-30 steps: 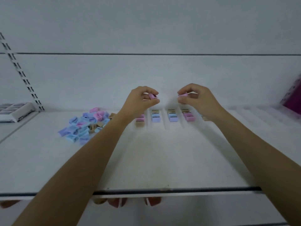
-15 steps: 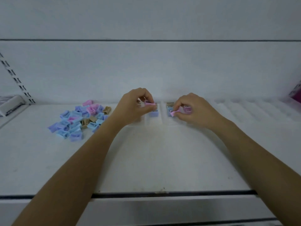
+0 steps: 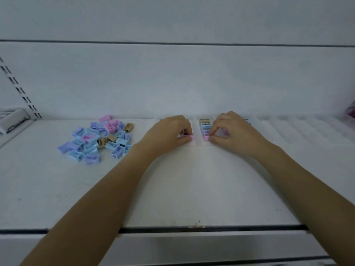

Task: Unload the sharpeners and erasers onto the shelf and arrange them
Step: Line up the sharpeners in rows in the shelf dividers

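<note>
left hand (image 3: 169,131): pinching pink sharpener (image 3: 191,138), low at lane front.
right hand (image 3: 234,131): pinching second pink sharpener (image 3: 206,138) at front of sharpener row (image 3: 204,124).
step: seating both; next prob. release, grab more from loose pile (image 3: 96,139).
divider lanes (image 3: 288,127): right ones look unfilled.

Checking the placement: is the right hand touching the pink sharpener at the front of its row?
Touching. The head view shows the right hand pinching the pink sharpener between thumb and fingertip, with no gap visible.
</note>
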### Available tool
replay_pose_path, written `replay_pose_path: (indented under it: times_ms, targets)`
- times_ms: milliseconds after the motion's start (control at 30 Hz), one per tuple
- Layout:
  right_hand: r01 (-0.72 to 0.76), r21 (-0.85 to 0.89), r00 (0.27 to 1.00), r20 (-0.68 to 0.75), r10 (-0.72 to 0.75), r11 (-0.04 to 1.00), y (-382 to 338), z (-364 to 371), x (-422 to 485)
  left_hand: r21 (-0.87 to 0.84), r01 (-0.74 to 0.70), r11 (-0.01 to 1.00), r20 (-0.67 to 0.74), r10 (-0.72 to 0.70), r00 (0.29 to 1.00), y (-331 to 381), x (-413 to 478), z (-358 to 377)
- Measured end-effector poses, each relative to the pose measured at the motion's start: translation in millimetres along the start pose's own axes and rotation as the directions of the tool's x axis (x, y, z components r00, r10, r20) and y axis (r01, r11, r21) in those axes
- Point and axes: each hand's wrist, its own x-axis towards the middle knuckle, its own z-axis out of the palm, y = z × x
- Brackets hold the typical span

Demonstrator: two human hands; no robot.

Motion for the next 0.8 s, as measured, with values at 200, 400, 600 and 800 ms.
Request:
replay_pose_path:
  times_ms: [200, 400, 600, 800]
  targets:
    - [0.020, -0.007, 0.999, -0.026, -0.020, 1.000, -1.6, 1.2, 0.2, 0.200, -0.034, 0.979, -0.048, 0.045, 0.998, 1.7, 0.9, 1.8]
    - [0.038, -0.004, 0.999, -0.024, -0.038, 0.999, -1.5, 1.5, 1.4, 0.228, -0.037, 0.973, -0.074, 0.055, 0.996, 1.4, -0.6, 2.1]
    - [0.048, 0.005, 0.996, -0.069, -0.047, 0.999, 2.8, 1.7, 0.7, 0.230, -0.011, 0.973, -0.073, 0.028, 0.997, -0.7, -2.4, -2.5]
    - [0.070, -0.006, 0.996, -0.045, -0.071, 0.998, 3.1, 2.1, 0.0, 0.254, 0.010, 0.967, -0.058, 0.005, 0.998, -1.6, -4.0, -4.2]
